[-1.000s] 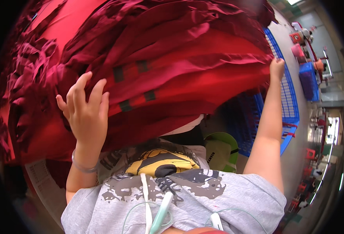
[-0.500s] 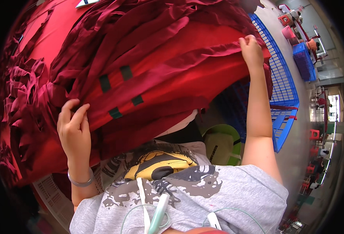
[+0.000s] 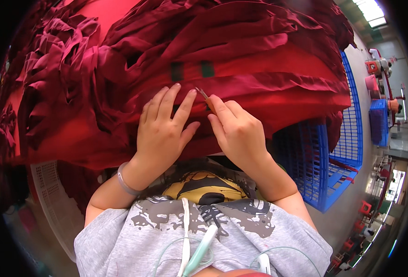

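Observation:
A long strip of dark red fabric (image 3: 255, 84) lies across the red-covered table, with dark green patches (image 3: 207, 69) beside it. My left hand (image 3: 160, 122) rests on the strip, palm down, fingers outstretched. In my right hand (image 3: 241, 131) is a seam ripper (image 3: 205, 96), pinched between thumb and fingers. It has an orange-brown handle and a small forked metal tip. The tip points at the strip, close to my left index fingertip; whether it touches the cloth I cannot tell.
Heaped dark red strips (image 3: 222, 32) cover the far side and left of the table. A blue plastic basket (image 3: 322, 161) stands at the right, below the table edge. A white perforated basket (image 3: 51, 194) is at the lower left. Red stools (image 3: 365, 207) stand farther right.
Both hands have come together from the two ends of the strip to its middle. My right hand has let go of the strip's right end and now holds the seam ripper. The view has shifted.

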Available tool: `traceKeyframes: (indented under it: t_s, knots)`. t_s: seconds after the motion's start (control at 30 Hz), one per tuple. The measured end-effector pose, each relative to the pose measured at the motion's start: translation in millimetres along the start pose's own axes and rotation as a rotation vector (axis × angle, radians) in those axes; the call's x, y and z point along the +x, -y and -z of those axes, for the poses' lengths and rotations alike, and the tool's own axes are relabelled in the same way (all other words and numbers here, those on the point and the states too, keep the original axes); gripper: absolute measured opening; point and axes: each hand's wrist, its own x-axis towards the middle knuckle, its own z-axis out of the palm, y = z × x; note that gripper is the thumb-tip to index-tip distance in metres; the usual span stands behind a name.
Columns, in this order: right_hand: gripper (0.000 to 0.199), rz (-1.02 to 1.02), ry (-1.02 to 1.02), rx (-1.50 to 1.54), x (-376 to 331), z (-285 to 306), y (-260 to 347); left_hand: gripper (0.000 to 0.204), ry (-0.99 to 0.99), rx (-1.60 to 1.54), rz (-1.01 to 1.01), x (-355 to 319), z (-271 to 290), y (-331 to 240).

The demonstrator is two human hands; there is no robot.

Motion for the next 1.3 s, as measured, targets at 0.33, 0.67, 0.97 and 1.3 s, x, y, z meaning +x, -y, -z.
traceKeyframes:
  t_s: [0.33,0.67,0.97,1.3]
  knots:
    - [0.030,-0.106,-0.011,-0.059,15,-7,10,0.060,-0.033,0.055,-0.021,8,-5,6]
    - [0.035,-0.052,-0.230,0.155,13,0,12,0.054,-0.116,-0.096,0.002,6,-6,10]
    - [0.032,-0.032,0.079,-0.086,13,-5,19,0.048,-0.143,0.038,-0.052,7,-12,13]
    - [0.030,-0.101,-0.136,0.042,15,-28,14,0.043,-0.137,0.032,-0.085,10,-9,15]
